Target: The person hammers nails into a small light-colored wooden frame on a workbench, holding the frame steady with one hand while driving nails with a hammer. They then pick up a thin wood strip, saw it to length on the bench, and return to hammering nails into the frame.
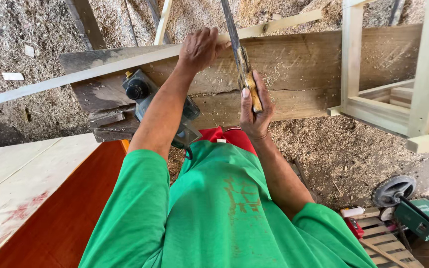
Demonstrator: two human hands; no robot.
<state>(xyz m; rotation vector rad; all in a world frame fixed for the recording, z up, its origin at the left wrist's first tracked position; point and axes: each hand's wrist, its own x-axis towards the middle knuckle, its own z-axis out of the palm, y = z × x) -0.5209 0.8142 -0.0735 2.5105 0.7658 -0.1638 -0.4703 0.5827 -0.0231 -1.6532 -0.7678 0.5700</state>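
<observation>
My right grip [255,106] is closed tight around the worn wooden handle of a hand saw [244,64], thumb lying along the handle's near side, fingers wrapped behind it. The blade runs away from me toward twelve o'clock and crosses the thin pale strip [100,69] of wood. My left grip [200,49] is closed down over that strip, palm on top and fingers curled over its far edge, pinning it against the wide, weathered plank [299,69] that serves as my table. The strip itself lies slantwise, from nine o'clock at the left edge up toward one o'clock, and the saw meets it just at three o'clock of my left hand.

To do this stroke well, I judge that I should keep the left hand pressing straight down so the strip cannot chatter, with the fingers held clear of the blade, since they sit just beside it. The saw wants long, light pulls in line with my forearm, letting the teeth do the cutting instead of forcing them.

An electric planer [147,97] rests on the plank at seven o'clock of my left hand, partly under my forearm; I would mind my elbow around it. A pale wooden frame [398,109] stands at three o'clock, well apart, and sawdust [353,149] covers the ground.
</observation>
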